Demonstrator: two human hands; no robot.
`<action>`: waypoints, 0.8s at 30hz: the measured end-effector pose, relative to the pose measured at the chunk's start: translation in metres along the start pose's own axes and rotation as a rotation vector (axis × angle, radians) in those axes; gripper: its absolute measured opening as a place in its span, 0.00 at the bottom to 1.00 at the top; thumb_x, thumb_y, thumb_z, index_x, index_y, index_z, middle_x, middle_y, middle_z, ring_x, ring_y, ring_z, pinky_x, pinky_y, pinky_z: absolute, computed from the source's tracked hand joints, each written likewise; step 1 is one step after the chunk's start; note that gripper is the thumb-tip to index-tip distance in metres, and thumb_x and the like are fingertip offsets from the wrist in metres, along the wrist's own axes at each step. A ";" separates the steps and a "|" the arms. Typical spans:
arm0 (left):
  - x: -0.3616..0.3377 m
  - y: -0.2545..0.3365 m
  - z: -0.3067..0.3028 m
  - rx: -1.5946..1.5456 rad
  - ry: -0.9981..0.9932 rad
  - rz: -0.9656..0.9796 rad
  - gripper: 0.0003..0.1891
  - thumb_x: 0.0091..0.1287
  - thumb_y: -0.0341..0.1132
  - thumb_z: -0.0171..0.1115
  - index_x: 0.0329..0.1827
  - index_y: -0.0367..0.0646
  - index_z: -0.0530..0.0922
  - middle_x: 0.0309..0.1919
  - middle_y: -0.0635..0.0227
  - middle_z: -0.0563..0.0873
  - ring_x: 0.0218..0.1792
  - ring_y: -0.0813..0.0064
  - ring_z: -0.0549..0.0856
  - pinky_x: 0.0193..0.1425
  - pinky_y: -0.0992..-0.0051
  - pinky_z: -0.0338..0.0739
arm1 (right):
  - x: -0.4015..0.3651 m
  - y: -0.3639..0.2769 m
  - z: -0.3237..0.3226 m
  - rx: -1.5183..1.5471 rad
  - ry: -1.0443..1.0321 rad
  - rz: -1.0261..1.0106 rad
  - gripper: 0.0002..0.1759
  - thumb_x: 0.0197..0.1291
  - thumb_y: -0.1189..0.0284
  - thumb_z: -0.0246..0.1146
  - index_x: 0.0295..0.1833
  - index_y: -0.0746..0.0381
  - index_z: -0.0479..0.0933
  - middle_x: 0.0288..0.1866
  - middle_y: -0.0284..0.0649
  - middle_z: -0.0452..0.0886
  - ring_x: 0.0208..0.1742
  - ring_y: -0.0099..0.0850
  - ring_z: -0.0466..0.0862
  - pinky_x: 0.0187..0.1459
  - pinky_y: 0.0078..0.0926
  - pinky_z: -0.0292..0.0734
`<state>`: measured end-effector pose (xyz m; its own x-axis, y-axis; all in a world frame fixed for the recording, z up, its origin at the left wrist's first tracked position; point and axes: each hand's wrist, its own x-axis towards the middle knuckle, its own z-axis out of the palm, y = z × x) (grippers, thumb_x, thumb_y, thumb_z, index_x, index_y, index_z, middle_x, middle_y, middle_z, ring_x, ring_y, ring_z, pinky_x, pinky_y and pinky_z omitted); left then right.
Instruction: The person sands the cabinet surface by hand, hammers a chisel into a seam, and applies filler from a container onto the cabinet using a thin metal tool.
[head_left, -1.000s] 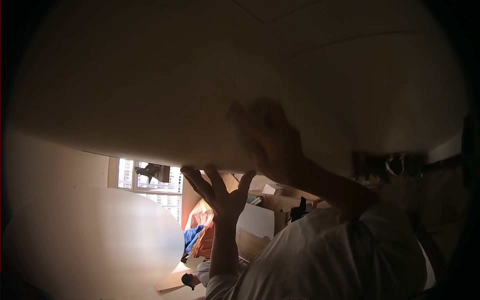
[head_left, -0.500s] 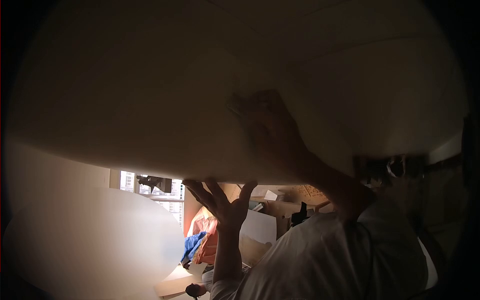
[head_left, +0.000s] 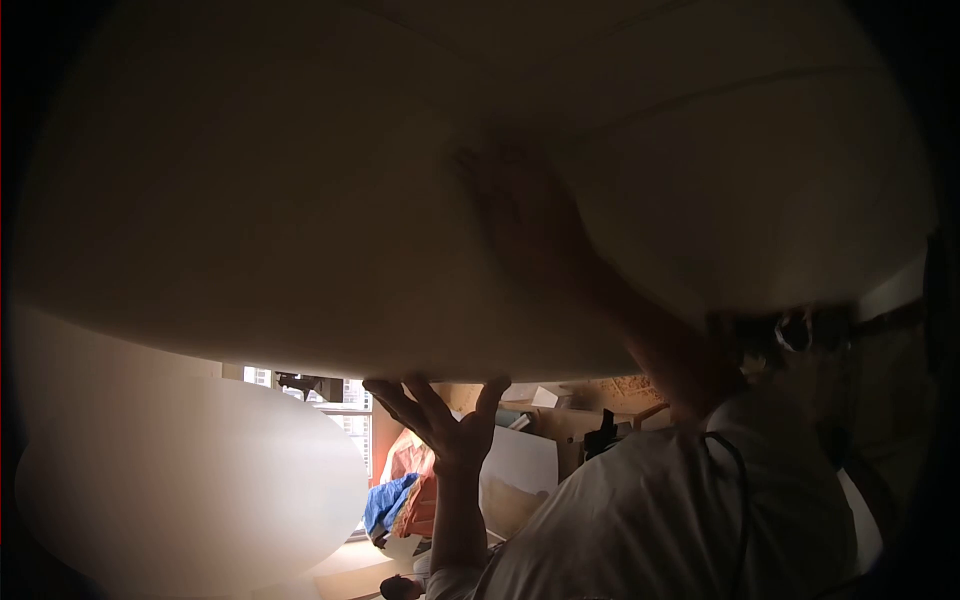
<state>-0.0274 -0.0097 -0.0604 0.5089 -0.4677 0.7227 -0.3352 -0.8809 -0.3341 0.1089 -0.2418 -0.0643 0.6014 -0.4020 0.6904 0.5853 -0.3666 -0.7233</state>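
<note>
Neither of my hands shows in the head view. A large pale board [head_left: 300, 200] fills the upper part of the frame, seen from below and in shadow. A person in a white shirt [head_left: 650, 510] stands close at the lower right with both arms raised to it. One of that person's hands [head_left: 445, 425] is spread under the board's lower edge. The other hand [head_left: 520, 210] lies flat against the board's face, higher up.
A bright window [head_left: 345, 405] shows under the board's edge. Below it lie blue and orange cloth [head_left: 400, 500], a leaning white panel [head_left: 520, 470] and cardboard pieces [head_left: 560, 400]. A pale blurred oval [head_left: 190, 480] covers the lower left.
The board's lower edge has sunk in the view and covers more of the window. The person's flat hand has slid higher on the board, and the spread hand stays at the edge.
</note>
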 end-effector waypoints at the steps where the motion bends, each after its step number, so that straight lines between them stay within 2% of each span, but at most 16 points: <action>1: 0.001 0.000 0.001 -0.006 0.010 0.000 0.70 0.52 0.68 0.82 0.91 0.49 0.48 0.87 0.38 0.43 0.86 0.30 0.44 0.79 0.22 0.53 | -0.003 -0.005 -0.008 -0.006 0.004 -0.008 0.20 0.79 0.65 0.58 0.72 0.54 0.79 0.64 0.51 0.76 0.65 0.46 0.83 0.66 0.42 0.82; 3: -0.002 0.000 0.000 -0.006 0.002 -0.009 0.69 0.53 0.68 0.82 0.91 0.49 0.48 0.87 0.38 0.43 0.86 0.30 0.44 0.79 0.23 0.53 | -0.022 -0.020 -0.023 0.191 -0.113 0.083 0.21 0.80 0.65 0.57 0.72 0.55 0.78 0.65 0.51 0.76 0.65 0.46 0.83 0.66 0.43 0.82; 6: 0.004 0.004 -0.004 -0.008 -0.005 -0.004 0.68 0.54 0.67 0.82 0.90 0.48 0.48 0.87 0.38 0.44 0.86 0.31 0.45 0.80 0.23 0.52 | 0.006 -0.007 -0.006 0.256 -0.115 0.195 0.21 0.80 0.65 0.56 0.73 0.55 0.77 0.67 0.51 0.75 0.64 0.46 0.83 0.67 0.44 0.82; 7: 0.004 0.004 -0.005 -0.011 0.000 0.000 0.68 0.54 0.67 0.82 0.90 0.48 0.48 0.87 0.38 0.44 0.86 0.31 0.45 0.80 0.23 0.52 | 0.004 -0.006 -0.004 0.254 -0.109 0.191 0.21 0.80 0.65 0.56 0.73 0.55 0.77 0.67 0.51 0.75 0.64 0.46 0.83 0.67 0.44 0.82; 9: 0.003 0.003 -0.003 -0.017 -0.007 -0.002 0.68 0.55 0.65 0.82 0.90 0.48 0.48 0.87 0.39 0.43 0.86 0.32 0.44 0.80 0.24 0.51 | -0.002 -0.006 -0.002 -0.097 -0.049 -0.006 0.22 0.81 0.64 0.56 0.74 0.56 0.77 0.70 0.52 0.74 0.64 0.46 0.83 0.67 0.45 0.81; 10: 0.004 0.004 -0.001 -0.018 -0.001 -0.005 0.68 0.55 0.65 0.82 0.90 0.48 0.48 0.87 0.39 0.43 0.86 0.32 0.44 0.80 0.24 0.51 | -0.005 -0.008 -0.006 -0.099 -0.051 -0.012 0.22 0.81 0.64 0.56 0.74 0.56 0.77 0.70 0.52 0.74 0.64 0.46 0.83 0.67 0.45 0.81; 12: 0.002 0.005 -0.005 -0.015 -0.035 -0.032 0.67 0.56 0.65 0.81 0.90 0.48 0.48 0.87 0.39 0.43 0.86 0.32 0.44 0.80 0.24 0.51 | -0.014 -0.019 -0.017 0.221 -0.133 0.132 0.20 0.79 0.70 0.55 0.71 0.60 0.79 0.72 0.51 0.77 0.70 0.47 0.80 0.73 0.46 0.76; 16: 0.003 0.003 -0.007 -0.006 -0.035 -0.010 0.67 0.56 0.65 0.81 0.91 0.48 0.48 0.87 0.39 0.43 0.86 0.32 0.44 0.81 0.25 0.51 | 0.012 0.004 0.001 0.169 -0.014 0.091 0.20 0.80 0.66 0.55 0.72 0.53 0.79 0.73 0.53 0.73 0.66 0.49 0.83 0.67 0.47 0.81; 19: 0.000 0.001 -0.003 -0.025 -0.021 0.001 0.67 0.56 0.65 0.82 0.91 0.48 0.48 0.87 0.39 0.43 0.86 0.32 0.44 0.81 0.25 0.51 | 0.003 -0.002 -0.007 0.095 -0.065 0.125 0.20 0.80 0.66 0.54 0.72 0.53 0.80 0.75 0.51 0.72 0.66 0.50 0.83 0.67 0.48 0.80; 22: 0.002 0.005 -0.003 -0.009 -0.051 -0.033 0.67 0.56 0.65 0.82 0.91 0.48 0.47 0.87 0.38 0.42 0.86 0.31 0.45 0.81 0.25 0.52 | -0.003 -0.003 -0.013 0.259 -0.134 0.199 0.21 0.80 0.66 0.54 0.72 0.54 0.79 0.75 0.50 0.71 0.65 0.52 0.83 0.68 0.47 0.80; 24: 0.004 0.006 -0.005 -0.027 -0.024 -0.003 0.68 0.56 0.66 0.82 0.91 0.48 0.47 0.87 0.38 0.42 0.86 0.31 0.45 0.81 0.25 0.51 | 0.011 0.017 0.008 0.017 0.061 -0.082 0.21 0.79 0.66 0.54 0.71 0.55 0.79 0.68 0.48 0.75 0.64 0.50 0.83 0.68 0.45 0.80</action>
<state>-0.0312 -0.0161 -0.0565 0.5288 -0.4670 0.7087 -0.3547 -0.8802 -0.3154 0.1303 -0.2459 -0.0686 0.5169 -0.4221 0.7447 0.6404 -0.3867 -0.6637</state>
